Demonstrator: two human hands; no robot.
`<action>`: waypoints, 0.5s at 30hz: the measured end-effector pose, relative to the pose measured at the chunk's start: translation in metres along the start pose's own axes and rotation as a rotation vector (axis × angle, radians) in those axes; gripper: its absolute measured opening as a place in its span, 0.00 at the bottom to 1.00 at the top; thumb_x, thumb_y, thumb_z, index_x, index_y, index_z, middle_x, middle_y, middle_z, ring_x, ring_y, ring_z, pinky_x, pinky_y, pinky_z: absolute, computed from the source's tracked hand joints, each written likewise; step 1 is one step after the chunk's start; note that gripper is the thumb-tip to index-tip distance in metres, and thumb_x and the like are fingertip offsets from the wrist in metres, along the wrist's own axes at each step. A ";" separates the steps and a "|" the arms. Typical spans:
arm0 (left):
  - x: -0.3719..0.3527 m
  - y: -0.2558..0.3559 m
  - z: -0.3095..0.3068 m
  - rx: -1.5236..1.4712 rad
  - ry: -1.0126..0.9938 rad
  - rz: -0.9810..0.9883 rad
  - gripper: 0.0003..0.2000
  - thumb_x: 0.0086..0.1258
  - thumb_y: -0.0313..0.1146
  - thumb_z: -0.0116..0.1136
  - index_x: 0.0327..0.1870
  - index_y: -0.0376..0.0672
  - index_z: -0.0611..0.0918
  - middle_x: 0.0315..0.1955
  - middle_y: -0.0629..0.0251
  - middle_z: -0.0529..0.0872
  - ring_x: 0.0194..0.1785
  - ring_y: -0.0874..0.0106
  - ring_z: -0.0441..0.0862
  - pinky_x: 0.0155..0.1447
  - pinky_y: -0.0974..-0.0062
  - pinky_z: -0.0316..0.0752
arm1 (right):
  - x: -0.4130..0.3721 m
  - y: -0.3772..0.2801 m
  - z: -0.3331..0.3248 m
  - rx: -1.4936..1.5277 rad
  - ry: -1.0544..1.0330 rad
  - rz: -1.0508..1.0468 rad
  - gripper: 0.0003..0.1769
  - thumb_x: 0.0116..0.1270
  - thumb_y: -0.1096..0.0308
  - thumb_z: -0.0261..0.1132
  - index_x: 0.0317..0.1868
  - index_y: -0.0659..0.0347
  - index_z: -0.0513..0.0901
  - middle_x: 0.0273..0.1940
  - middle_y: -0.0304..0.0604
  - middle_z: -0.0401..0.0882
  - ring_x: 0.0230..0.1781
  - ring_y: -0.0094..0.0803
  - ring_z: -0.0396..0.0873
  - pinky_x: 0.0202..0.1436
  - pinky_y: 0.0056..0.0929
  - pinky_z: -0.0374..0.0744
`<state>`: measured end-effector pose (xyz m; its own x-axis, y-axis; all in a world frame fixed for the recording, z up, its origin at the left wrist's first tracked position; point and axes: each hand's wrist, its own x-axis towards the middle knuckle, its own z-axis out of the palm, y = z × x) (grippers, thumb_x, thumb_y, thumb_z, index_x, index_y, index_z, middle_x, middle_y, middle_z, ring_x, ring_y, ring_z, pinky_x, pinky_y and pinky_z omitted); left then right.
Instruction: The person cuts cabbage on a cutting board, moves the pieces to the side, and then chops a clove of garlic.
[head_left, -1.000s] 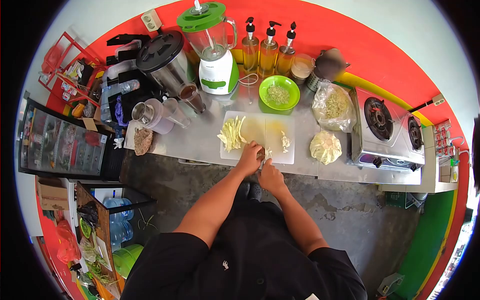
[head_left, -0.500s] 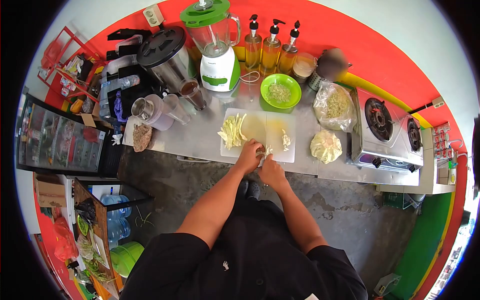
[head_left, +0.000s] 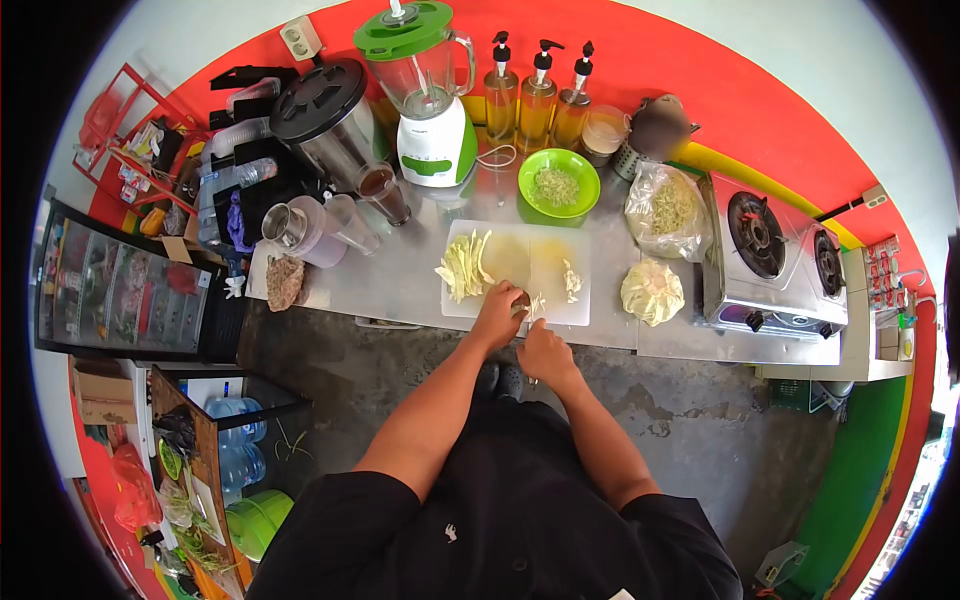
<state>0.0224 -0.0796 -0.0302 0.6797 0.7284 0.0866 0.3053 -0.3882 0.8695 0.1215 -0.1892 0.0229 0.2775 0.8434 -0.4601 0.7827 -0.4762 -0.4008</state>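
My left hand (head_left: pixel 500 312) is closed at the front edge of the white cutting board (head_left: pixel 575 245), its fingers curled over pale cabbage pieces that it mostly hides. Close on its right, my right hand (head_left: pixel 545 352) is wrapped round a knife handle, with little of the knife showing. Small cut shreds (head_left: pixel 536 302) lie beside my left fingertips. A pile of cabbage strips (head_left: pixel 463 266) rests on the board's left part, and a small heap of shreds (head_left: pixel 572 281) on its right. A cabbage head (head_left: pixel 652 293) sits right of the board.
Behind the board stands a green bowl (head_left: pixel 533 169) with shreds. A blender (head_left: pixel 436 140), pump bottles (head_left: pixel 537 105) and a steel container (head_left: pixel 325 120) line the back. On the right are a plastic bag of shreds (head_left: pixel 668 210) and a gas stove (head_left: pixel 765 275); cups stand left.
My right hand has shifted slightly down, a little away from the left fingertips. My left hand stays nearly in place, still closed. The camera view has moved slightly.
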 end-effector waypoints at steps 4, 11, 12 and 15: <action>0.000 0.001 0.002 0.007 0.040 0.011 0.12 0.56 0.18 0.66 0.42 0.34 0.82 0.42 0.56 0.79 0.50 0.57 0.81 0.54 0.65 0.78 | -0.007 -0.004 0.007 0.024 0.011 0.028 0.26 0.67 0.60 0.64 0.52 0.74 0.67 0.41 0.65 0.85 0.45 0.60 0.86 0.50 0.50 0.84; -0.001 0.003 0.001 0.064 0.036 0.016 0.13 0.56 0.18 0.66 0.43 0.34 0.80 0.41 0.55 0.79 0.49 0.56 0.79 0.54 0.64 0.77 | 0.000 0.002 -0.002 0.015 -0.001 -0.005 0.30 0.68 0.60 0.63 0.57 0.79 0.65 0.41 0.65 0.85 0.44 0.61 0.86 0.50 0.51 0.84; -0.002 0.001 0.001 0.068 0.034 0.014 0.13 0.56 0.18 0.66 0.43 0.34 0.80 0.41 0.55 0.79 0.49 0.56 0.79 0.54 0.64 0.77 | -0.003 0.003 0.000 0.040 -0.031 -0.009 0.31 0.68 0.60 0.63 0.58 0.80 0.65 0.40 0.65 0.85 0.44 0.61 0.86 0.49 0.51 0.84; -0.001 0.002 0.004 0.063 0.056 0.028 0.12 0.57 0.18 0.65 0.42 0.34 0.80 0.41 0.55 0.79 0.48 0.55 0.79 0.53 0.63 0.76 | -0.012 -0.001 0.008 0.096 0.033 0.000 0.25 0.66 0.61 0.65 0.50 0.75 0.66 0.40 0.69 0.84 0.43 0.65 0.84 0.50 0.57 0.82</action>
<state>0.0246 -0.0830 -0.0305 0.6508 0.7465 0.1387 0.3295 -0.4422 0.8342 0.1123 -0.2011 0.0225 0.2972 0.8502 -0.4346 0.7262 -0.4967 -0.4753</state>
